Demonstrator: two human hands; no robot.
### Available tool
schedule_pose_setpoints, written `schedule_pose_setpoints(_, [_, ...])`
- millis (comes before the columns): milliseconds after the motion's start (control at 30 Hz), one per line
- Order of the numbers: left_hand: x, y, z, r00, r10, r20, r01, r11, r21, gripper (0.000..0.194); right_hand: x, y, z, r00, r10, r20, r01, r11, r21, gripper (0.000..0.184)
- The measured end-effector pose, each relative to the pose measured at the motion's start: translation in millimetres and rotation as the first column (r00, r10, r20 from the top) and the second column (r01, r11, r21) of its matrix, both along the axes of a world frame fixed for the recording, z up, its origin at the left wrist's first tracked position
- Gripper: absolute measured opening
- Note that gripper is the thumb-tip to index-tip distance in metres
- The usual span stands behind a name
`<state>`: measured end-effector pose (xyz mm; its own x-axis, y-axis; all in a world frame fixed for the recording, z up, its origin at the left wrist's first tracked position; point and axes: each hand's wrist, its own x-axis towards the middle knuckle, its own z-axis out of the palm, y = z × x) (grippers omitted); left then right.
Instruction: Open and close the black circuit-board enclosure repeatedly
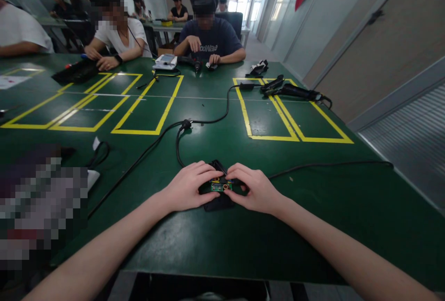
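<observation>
Near the front of the green table, a small green circuit board [217, 187] with copper-coloured coils is held between my two hands. My left hand [193, 186] pinches its left side between thumb and fingers. On the right side, my right hand [255, 189] grips the board in the same way, thumb at the near edge. Beneath the board lies a black plastic housing [219, 204], partly covered by my fingers. Black cables run out from behind the hands, and what they join to is hidden.
A black cable with a plug [186, 125] crosses the green table [194, 250]. Yellow tape rectangles [146, 132] mark its far half. A black corded tool [295, 91] lies at the back right. Across the table, a person [210, 37] sits near a power drill [194, 63].
</observation>
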<state>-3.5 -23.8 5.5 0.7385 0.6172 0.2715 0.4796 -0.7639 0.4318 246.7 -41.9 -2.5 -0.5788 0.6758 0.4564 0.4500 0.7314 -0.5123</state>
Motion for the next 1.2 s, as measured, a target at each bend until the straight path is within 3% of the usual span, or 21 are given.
schedule_pose_setpoints(233, [0, 1, 3.5, 1.000, 0.023, -0.017, -0.023, 1.000, 0.021, 0.036, 0, 3, 1.0, 0.998, 0.010, 0.066, -0.008, 1.000, -0.029, 0.017])
schedule_pose_setpoints(500, [-4, 9, 0.9, 1.000, 0.013, 0.004, -0.013, 1.000, 0.007, 0.054, -5, 6, -4.6, 1.000, -0.020, 0.016, 0.020, 0.999, -0.036, 0.019])
schedule_pose_setpoints(733, [-3, 7, 0.9, 0.997, 0.060, -0.041, -0.059, 0.998, 0.029, 0.069, -11, 0, 0.4, 0.993, -0.058, -0.105, 0.054, 0.998, -0.036, 0.017])
schedule_pose_setpoints(967, [2, 1, 1.1, 0.992, 0.105, -0.065, -0.101, 0.993, 0.065, 0.084, -12, 4, -2.8, 0.997, -0.065, -0.051, 0.065, 0.998, -0.007, 0.013])
schedule_pose_setpoints(1200, [5, -2, 0.3, 0.991, 0.134, -0.011, -0.132, 0.985, 0.110, 0.069, -11, 3, -5.7, 0.999, -0.033, 0.011, 0.033, 0.999, 0.014, 0.009])
